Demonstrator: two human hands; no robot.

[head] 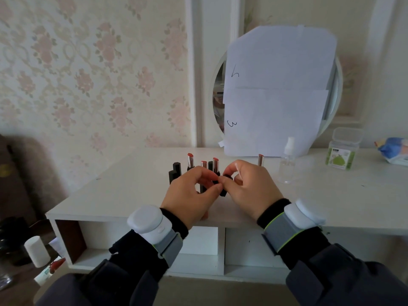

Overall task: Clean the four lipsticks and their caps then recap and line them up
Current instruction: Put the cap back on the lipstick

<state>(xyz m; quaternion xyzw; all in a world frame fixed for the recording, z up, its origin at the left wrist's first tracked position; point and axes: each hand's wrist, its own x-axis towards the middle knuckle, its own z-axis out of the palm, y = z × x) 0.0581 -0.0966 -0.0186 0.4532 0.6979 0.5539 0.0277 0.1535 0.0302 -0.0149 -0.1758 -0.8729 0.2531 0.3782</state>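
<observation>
On the left of the counter (123, 186) stand two black caps (175, 173), upright and touching or nearly so. Just right of them stand uncapped lipsticks: one at the back (190, 161) and two more (204, 164) (216, 165) partly hidden behind the hands. A fourth lipstick (260, 160) stands apart, behind the right hand.

The left hand (189, 195) has its fingers curled, thumb and forefinger pinching a small black cap (224, 184) at its side. The right hand (249, 186) is curled too, its grip closed on the other side of the same cap and on a thin white stick, seemingly a cotton swab (236, 167), poking up between its fingers. Whether the swab tip is inside the cap cannot be made out.

These pieces look light, hard and smooth, so likely slippery. The caps are best pinched across flat sides, the lipsticks by the black base or metal sleeve, never the soft red tip, which would smear or snap. Standing upright and close together, they would topple at a knock.

Further right, a clear spray bottle (286, 164) holds what looks like clear liquid, its level hard to read. A lidded clear box with a green label (342, 151) probably holds swabs, though its contents are not visible. A blue pack of wipes (395, 153) lies at the edge.
</observation>
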